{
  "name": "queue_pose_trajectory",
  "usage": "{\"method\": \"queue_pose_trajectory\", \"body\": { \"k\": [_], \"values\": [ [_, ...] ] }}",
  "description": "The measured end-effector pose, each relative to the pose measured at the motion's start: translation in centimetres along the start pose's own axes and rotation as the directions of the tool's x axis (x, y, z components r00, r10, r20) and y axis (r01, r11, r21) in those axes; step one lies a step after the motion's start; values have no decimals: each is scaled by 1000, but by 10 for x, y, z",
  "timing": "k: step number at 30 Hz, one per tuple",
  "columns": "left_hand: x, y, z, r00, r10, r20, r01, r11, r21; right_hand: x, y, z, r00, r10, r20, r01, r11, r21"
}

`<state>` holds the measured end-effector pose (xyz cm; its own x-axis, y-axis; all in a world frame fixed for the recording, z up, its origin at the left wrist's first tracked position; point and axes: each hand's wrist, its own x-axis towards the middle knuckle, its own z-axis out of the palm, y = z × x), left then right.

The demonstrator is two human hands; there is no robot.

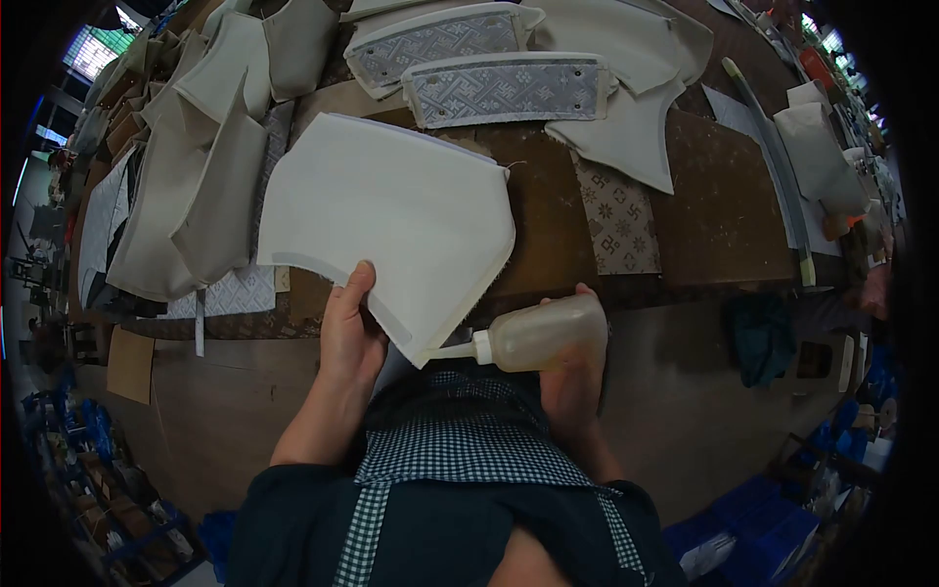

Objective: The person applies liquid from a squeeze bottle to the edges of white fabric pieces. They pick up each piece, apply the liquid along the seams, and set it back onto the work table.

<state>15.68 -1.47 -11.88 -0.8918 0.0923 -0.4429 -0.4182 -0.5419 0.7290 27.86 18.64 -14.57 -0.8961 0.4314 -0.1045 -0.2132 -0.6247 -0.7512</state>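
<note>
My left hand [354, 323] grips the lower edge of a large off-white fabric panel [391, 215], thumb on top and fingers hidden beneath it. My right hand [577, 367] is wrapped round a translucent squeeze bottle [548, 335] with a white cap, partly filled with a yellowish liquid. The bottle lies nearly sideways, and its nozzle points left at the panel's lowest corner, touching it or very close to it. The panel's upper part rests over the brown work table [548, 225], while its lower corner hangs past the front edge.
Two curved pieces with grey patterned faces [504, 90] lie at the back, beside beige pieces [636, 137]. Folded beige covers [205, 196] are piled at the left. A long thin strip [773, 166] lies at the right. A dark green cloth [760, 338] hangs at the table's front edge.
</note>
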Motion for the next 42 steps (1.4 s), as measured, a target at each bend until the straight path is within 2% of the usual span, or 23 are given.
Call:
{"method": "queue_pose_trajectory", "body": {
  "k": [3, 6, 7, 11, 13, 15, 19, 20, 22, 23, 24, 27, 28, 35, 39, 42],
  "values": [
    [-1, 0, 0, 1000, 13, 18, -13, 1000, 7, -5, 1, 1, 987, 125, 96, -129, 991, 34],
    [-7, 7, 1, 998, 57, 27, -58, 995, 76, -5, -7, 7, 979, 174, 109, -185, 977, 104],
    [-10, 11, 2, 997, 75, 27, -77, 991, 109, -4, -10, 7, 985, 151, 78, -160, 980, 116],
    [-4, 25, 1, 890, 428, 158, -456, 851, 261, 6, -24, -7, 1000, 28, 5, -29, 989, 146],
    [-8, 33, 4, 801, 582, 139, -587, 719, 372, 12, -34, -9, 999, -50, -21, 52, 989, 138],
    [-3, 40, -1, 712, 634, 302, -694, 569, 442, 15, -47, -6, 990, -127, -59, 132, 985, 109],
    [3, 68, 18, 621, 466, 630, -782, 322, 534, 24, -52, -22, 967, -222, -121, 238, 962, 135],
    [3, 76, 30, 634, 400, 662, -768, 225, 600, 25, -55, -25, 961, -242, -133, 259, 958, 126],
    [18, 93, 45, 422, 359, 833, -829, -219, 514, 27, -61, -27, 951, -277, -135, 293, 948, 121],
    [25, 101, 54, 318, 298, 900, -798, -428, 424, 28, -65, -27, 949, -291, -124, 306, 944, 127],
    [29, 106, 65, 277, 299, 913, -785, -478, 394, 29, -69, -27, 946, -305, -112, 319, 939, 131],
    [56, 116, 100, 71, 133, 989, -859, -496, 129, 34, -80, -25, 930, -354, -95, 363, 926, 107],
    [70, 111, 104, 220, 82, 972, -901, -365, 235, 37, -85, -23, 923, -376, -76, 382, 920, 91],
    [106, 100, 153, 142, 6, 990, -905, -404, 132, 62, -132, -9, 822, -570, -20, 560, 813, -157],
    [105, 96, 166, 165, -18, 986, -893, -427, 142, 84, -155, 9, 731, -681, 31, 658, 693, -294],
    [99, 95, 172, 197, -47, 979, -874, -460, 154, 99, -165, 20, 669, -733, 125, 712, 584, -390]
  ]
}}
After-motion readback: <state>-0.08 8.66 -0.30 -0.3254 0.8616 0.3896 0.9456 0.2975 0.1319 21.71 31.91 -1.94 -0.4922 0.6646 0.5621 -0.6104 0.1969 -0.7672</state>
